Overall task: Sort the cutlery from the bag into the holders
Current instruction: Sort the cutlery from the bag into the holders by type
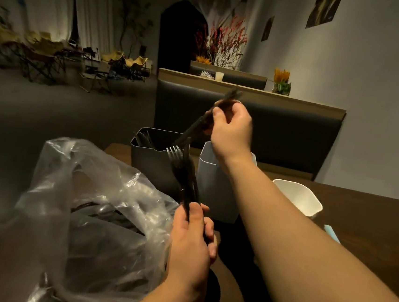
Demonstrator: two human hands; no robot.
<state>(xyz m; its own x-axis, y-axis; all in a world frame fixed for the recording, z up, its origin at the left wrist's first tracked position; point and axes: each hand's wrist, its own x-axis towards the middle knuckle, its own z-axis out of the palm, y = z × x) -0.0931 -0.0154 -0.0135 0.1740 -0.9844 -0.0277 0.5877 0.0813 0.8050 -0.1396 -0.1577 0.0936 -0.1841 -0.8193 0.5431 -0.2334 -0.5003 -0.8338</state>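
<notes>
Bag: crumpled clear plastic bag point(80, 188), at 9 o'clock of the left hand, with dark cutlery inside.
Dark holder: tall dark grey rectangular holder point(148, 163) on the brown surface point(369, 228), at 7 o'clock from the right hand.
Left hand point(191, 242): fingers curled round a bundle of black plastic forks point(182, 171), tines at 12 o'clock.
Pale holder: tall pale grey rectangular holder point(214, 188), below the right wrist.
Right hand point(232, 129): the nearer to the holders; pinches one slim black plastic utensil point(193, 128), long axis 1 to 7 o'clock, lower end over the dark holder's rim.
</notes>
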